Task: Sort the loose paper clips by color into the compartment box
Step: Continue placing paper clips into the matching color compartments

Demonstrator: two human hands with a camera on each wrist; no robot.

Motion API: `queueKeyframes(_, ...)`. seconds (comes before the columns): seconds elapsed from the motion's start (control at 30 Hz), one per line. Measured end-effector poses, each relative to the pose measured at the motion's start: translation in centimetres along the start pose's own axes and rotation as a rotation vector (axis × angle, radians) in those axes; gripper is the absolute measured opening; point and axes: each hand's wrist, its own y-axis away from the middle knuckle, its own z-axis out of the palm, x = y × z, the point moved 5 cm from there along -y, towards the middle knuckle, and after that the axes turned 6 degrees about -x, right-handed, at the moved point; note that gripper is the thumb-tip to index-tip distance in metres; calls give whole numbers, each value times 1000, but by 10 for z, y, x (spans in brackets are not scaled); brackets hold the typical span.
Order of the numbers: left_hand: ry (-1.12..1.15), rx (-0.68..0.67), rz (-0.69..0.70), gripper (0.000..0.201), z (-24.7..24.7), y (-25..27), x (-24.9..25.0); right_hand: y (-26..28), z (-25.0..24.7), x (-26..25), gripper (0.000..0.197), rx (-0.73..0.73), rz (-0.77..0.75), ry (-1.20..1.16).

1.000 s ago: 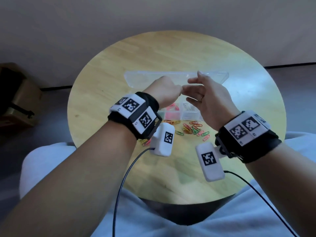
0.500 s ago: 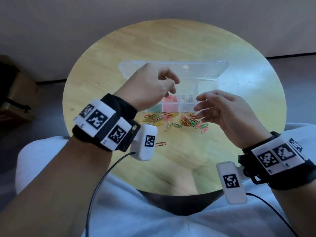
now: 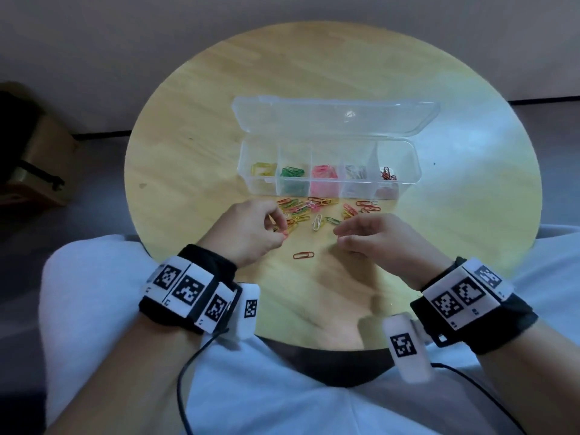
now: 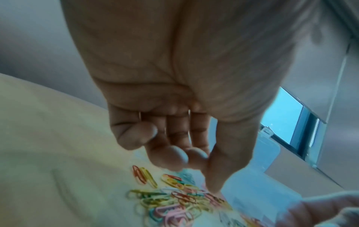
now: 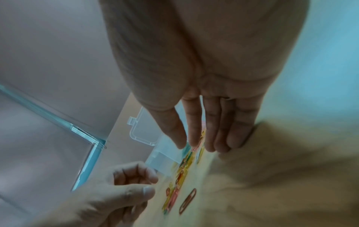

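A clear compartment box (image 3: 405, 171) stands on the round wooden table (image 3: 188, 152), its lid (image 3: 332, 117) laid open behind it. Its compartments hold yellow, green, pink, silver and red clips, from left to right. Loose mixed-colour paper clips (image 3: 314, 211) lie in front of the box. One red clip (image 3: 303, 255) lies alone, nearer me. My left hand (image 3: 277, 229) hovers at the pile's left end with fingers loosely curled. In the left wrist view that hand (image 4: 194, 172) holds nothing and its thumb points down at the clips (image 4: 174, 199). My right hand (image 3: 339, 233) hangs just right of the pile, fingers straight and empty (image 5: 187, 145).
The table's near edge runs just under my wrists, with my lap in light clothing (image 3: 282, 403) below it. Cables trail from both wrist cameras. A brown box (image 3: 34, 161) sits on the floor at the left. A wall rises behind the table.
Both hands have come back from above the box toward me. The left hand left the pink compartment and now hangs over the pile. The right hand has dropped low beside the pile.
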Motion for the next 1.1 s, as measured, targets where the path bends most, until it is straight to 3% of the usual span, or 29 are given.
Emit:
queueKeyframes(0.3,-105,2,-11,22,16,-12,6,-13,-4,6,27,133,-36,123)
queueKeyframes(0.53,-152,40,-88,21,11,-12,-3,-15,0,-5,33,81,-57,330)
queueKeyframes(0.77,-182,70,-128,9,9,-12,-2,-6,12,-17,27,56,-110,356)
queueKeyframes(1.1,-140,73,-123,7,5,-12,-2,-13,37,-38,16,-20,-160,430)
